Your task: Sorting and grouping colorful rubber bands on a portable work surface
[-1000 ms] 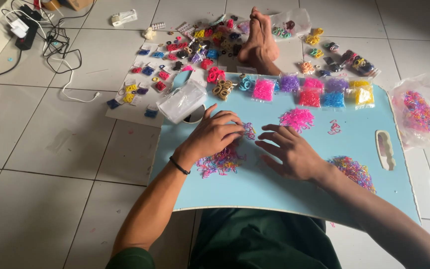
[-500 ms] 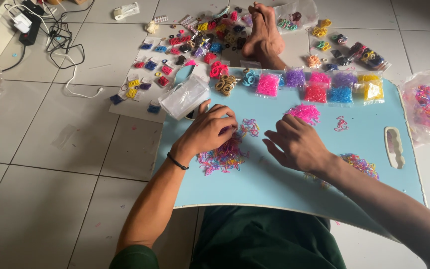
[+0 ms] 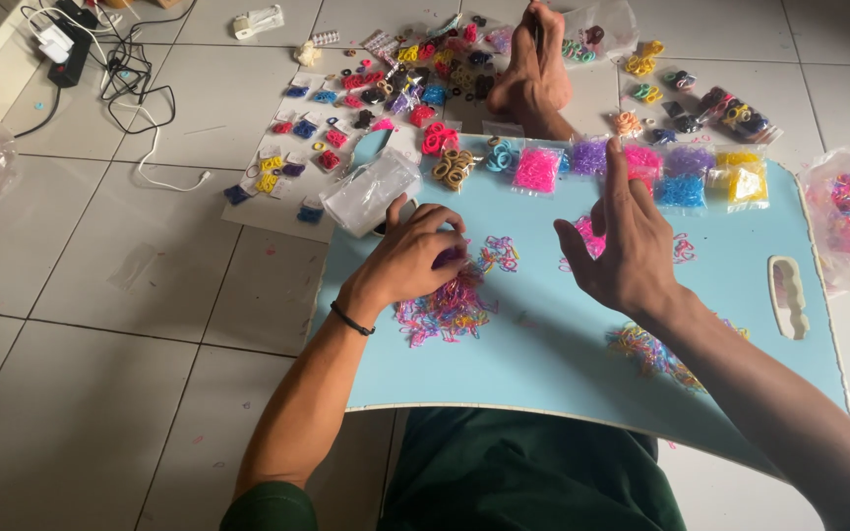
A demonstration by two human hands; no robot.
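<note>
The left hand [image 3: 415,258] rests curled on the light-blue lap board [image 3: 543,354], its fingertips bunched narrow over the upper edge of a heap of small pink and mixed-colour rubber bands [image 3: 442,310], though what they pinch cannot be told. The right hand [image 3: 627,246] hovers open above the board, fingers spread and raised, holding nothing, over a pink heap of bands [image 3: 590,236]. Small clear bags of sorted bands [image 3: 632,167] line the board's far edge, and another loose multicolour heap [image 3: 646,346] lies near the right wrist.
</note>
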